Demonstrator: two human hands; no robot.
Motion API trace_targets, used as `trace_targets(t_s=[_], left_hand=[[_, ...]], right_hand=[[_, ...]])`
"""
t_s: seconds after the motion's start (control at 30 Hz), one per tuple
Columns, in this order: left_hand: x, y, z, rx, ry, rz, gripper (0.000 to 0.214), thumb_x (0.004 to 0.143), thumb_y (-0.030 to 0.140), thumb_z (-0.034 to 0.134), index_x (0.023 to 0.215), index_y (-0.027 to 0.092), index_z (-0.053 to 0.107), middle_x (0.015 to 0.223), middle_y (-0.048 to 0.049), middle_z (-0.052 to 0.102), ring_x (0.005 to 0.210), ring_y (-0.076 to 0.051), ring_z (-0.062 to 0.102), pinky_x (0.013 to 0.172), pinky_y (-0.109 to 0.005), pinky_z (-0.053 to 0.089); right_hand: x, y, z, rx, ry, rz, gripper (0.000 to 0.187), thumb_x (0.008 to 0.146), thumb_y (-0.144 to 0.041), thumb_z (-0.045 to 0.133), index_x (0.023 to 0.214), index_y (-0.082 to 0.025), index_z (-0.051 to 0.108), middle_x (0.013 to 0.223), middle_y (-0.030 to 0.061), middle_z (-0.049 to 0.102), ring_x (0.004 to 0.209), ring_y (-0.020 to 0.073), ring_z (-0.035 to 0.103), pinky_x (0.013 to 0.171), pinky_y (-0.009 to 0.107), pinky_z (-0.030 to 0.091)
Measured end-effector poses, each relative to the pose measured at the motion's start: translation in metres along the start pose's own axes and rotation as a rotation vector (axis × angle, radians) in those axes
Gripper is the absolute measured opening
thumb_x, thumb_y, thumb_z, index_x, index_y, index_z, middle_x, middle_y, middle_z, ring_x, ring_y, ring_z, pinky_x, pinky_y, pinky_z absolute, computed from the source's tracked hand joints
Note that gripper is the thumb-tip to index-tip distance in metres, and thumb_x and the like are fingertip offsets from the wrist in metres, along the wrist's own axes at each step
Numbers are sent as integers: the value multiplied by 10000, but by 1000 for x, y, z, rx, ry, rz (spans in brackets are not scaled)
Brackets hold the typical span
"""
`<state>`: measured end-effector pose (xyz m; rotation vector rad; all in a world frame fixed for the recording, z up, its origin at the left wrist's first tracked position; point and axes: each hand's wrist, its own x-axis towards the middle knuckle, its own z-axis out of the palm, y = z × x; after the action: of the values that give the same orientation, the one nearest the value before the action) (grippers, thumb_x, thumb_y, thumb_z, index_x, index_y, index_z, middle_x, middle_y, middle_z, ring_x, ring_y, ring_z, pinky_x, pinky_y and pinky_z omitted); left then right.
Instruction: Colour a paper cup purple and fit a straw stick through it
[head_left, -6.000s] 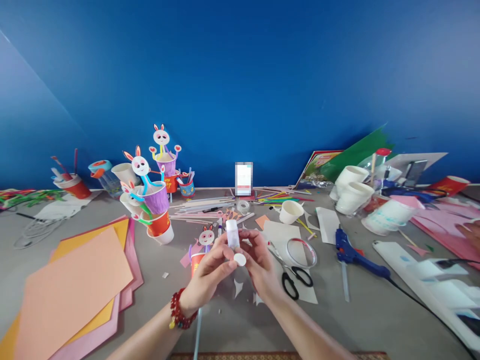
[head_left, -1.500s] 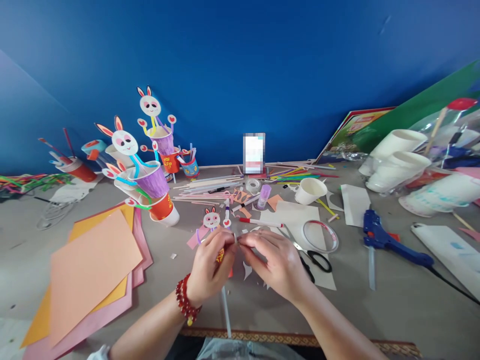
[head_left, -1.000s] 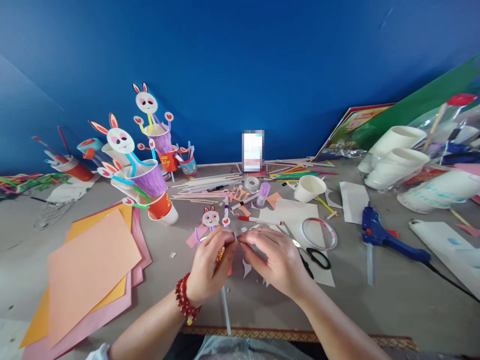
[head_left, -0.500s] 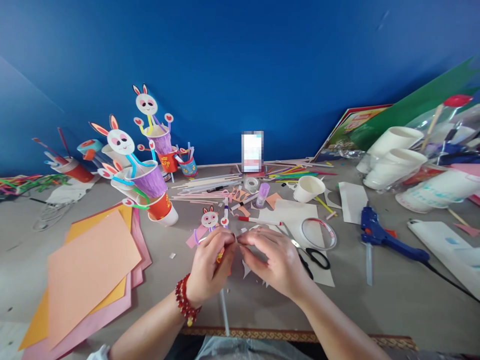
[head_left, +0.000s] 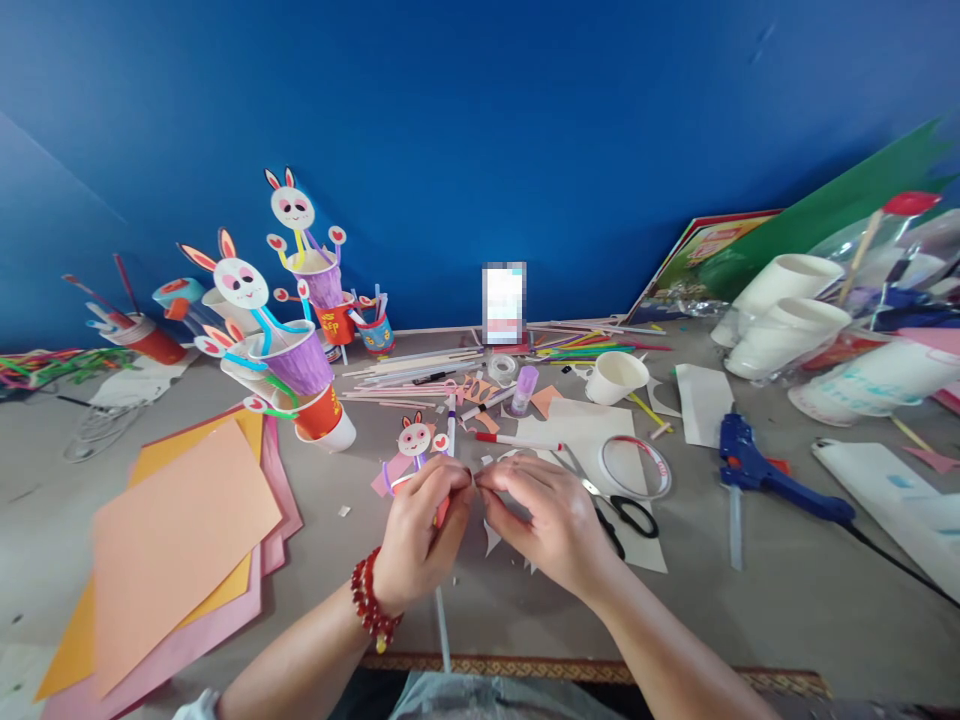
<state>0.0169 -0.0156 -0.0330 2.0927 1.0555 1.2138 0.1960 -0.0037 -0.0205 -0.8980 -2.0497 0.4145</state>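
A small paper rabbit puppet (head_left: 414, 438) with purple limbs shows just beyond my left hand (head_left: 427, 505), whose curled fingers hold it. Orange-red parts of it peek out between the fingers, and a pale straw (head_left: 442, 630) sticks out below toward the table edge. My right hand (head_left: 544, 515) is closed in a pinch, its fingertips meeting those of the left. Whatever lies between the fingertips is too small to make out. Scissors (head_left: 636, 517) with black handles and a roll of tape (head_left: 637, 468) lie beside the right hand.
Rabbit cup figures (head_left: 292, 365) stand at the left behind stacked coloured paper (head_left: 187, 540). A blue glue gun (head_left: 780, 475) with its cord lies at the right. A paper cup (head_left: 616, 378), a glue stick (head_left: 525, 390), a red-capped marker (head_left: 517, 441) and paper scraps fill the middle.
The rabbit puppet has shifted slightly left and up, and the straw's lower end has swung a little left. Both hands stay nearly in place, fingertips together.
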Motion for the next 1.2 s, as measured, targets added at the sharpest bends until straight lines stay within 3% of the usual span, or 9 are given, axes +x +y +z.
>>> trace_targets(t_s=[0.4,0.9,1.2], left_hand=[[0,-1,1,62,-1,25,145,920,69,468,930,199,531,867,-50,595,807,-163,556,737,-282,466],[0,2,2,-20,15,-39,122,924,101,476,861,199,511,816,-27,579,754,-146,542,697,-267,443],[0,-2,2,-33,56,-90,141,926,137,457,820,202,523,747,-13,585,725,-156,553,701,-286,444]], right_hand=[[-2,5,-1,-23,-51,-28,135,930,-107,531,942,-204,624,882,66,747,817,207,689,725,318,543],[-4,4,5,-59,27,29,145,878,-99,534,791,-214,549,697,16,648,642,163,604,637,272,468],[-1,7,-1,8,64,40,135,879,-101,533,839,-220,581,755,19,684,695,169,639,690,291,493]])
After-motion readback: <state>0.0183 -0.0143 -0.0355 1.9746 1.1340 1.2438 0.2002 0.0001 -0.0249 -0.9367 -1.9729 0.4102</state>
